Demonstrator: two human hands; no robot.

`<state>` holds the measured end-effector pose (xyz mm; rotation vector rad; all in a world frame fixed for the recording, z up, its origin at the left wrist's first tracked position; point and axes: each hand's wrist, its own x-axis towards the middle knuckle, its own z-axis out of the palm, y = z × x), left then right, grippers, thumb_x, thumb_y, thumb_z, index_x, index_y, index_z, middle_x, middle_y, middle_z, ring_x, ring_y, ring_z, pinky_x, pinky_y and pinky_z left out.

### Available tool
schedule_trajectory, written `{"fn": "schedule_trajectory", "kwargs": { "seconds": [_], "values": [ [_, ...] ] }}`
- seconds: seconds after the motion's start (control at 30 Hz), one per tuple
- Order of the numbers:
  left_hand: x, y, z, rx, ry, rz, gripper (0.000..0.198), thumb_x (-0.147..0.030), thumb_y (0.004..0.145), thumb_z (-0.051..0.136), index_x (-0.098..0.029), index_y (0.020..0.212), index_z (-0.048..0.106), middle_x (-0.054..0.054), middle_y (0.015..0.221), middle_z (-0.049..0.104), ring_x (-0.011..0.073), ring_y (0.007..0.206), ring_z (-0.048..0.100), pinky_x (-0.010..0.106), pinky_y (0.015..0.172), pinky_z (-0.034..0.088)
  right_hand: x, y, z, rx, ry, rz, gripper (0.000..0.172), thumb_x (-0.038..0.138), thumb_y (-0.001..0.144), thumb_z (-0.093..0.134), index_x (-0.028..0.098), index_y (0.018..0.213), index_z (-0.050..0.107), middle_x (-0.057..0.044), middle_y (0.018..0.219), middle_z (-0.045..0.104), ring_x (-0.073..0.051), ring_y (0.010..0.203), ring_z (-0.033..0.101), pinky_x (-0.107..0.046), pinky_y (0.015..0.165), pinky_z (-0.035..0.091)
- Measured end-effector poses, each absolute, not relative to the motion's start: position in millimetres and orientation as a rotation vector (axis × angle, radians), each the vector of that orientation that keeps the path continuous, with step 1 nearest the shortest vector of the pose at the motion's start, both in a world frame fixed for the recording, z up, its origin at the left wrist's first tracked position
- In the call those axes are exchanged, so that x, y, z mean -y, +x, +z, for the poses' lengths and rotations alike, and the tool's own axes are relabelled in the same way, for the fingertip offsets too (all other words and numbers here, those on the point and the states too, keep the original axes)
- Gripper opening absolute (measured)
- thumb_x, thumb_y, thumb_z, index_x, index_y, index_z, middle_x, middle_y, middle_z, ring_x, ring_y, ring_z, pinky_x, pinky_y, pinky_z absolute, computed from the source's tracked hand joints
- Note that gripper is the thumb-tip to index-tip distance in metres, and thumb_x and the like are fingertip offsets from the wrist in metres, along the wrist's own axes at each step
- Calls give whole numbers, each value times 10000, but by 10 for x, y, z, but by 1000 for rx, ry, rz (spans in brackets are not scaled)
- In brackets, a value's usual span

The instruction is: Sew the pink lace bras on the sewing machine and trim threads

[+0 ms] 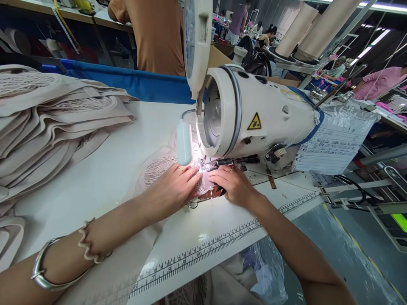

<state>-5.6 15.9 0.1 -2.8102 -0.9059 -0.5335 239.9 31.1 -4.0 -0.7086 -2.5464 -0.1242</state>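
My left hand (178, 183) lies with fingers stretched out and close together on pale pink lace fabric (201, 186), just left of the needle area of a white sewing machine (254, 114). On the right, my right hand (233, 183) rests its extended fingers on the fabric's edge beside the presser foot. A small dark object shows under its palm, too hidden to name. The needle area is brightly lit and partly washed out. A netted part of the fabric (159, 167) spreads left behind my left hand, and more cloth trails under my forearm.
A stack of folded beige cloth pieces (57, 123) with netting lies at left. A pale green lamp-like piece (184, 144) hangs near the needle. A printed ruler (203, 252) runs along the table's front. Handwritten paper (333, 144) hangs at right; several people sit or stand beyond.
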Motion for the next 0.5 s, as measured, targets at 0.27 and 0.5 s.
{"fn": "schedule_trajectory", "kwargs": {
  "seconds": [0.27, 0.5],
  "values": [
    [-60, 19, -50, 806, -2855, -523, 388, 7, 933, 353, -102, 1203, 610, 144, 1095, 662, 251, 952, 578, 380, 780, 444, -322, 2397, -55, 2540, -869, -62, 292, 95, 949, 465, 192, 1110, 688, -80, 967, 696, -211, 849, 621, -329, 730, 522],
    [-59, 18, -113, 864, -2914, -436, 533, 23, 833, 456, -115, 1339, 549, 128, 1083, 631, 256, 897, 543, 389, 798, 423, -310, 2488, -10, 2559, -744, 25, 422, -48, 766, 433, 200, 989, 690, -49, 924, 701, -197, 881, 628, -313, 740, 513]
  ]
}}
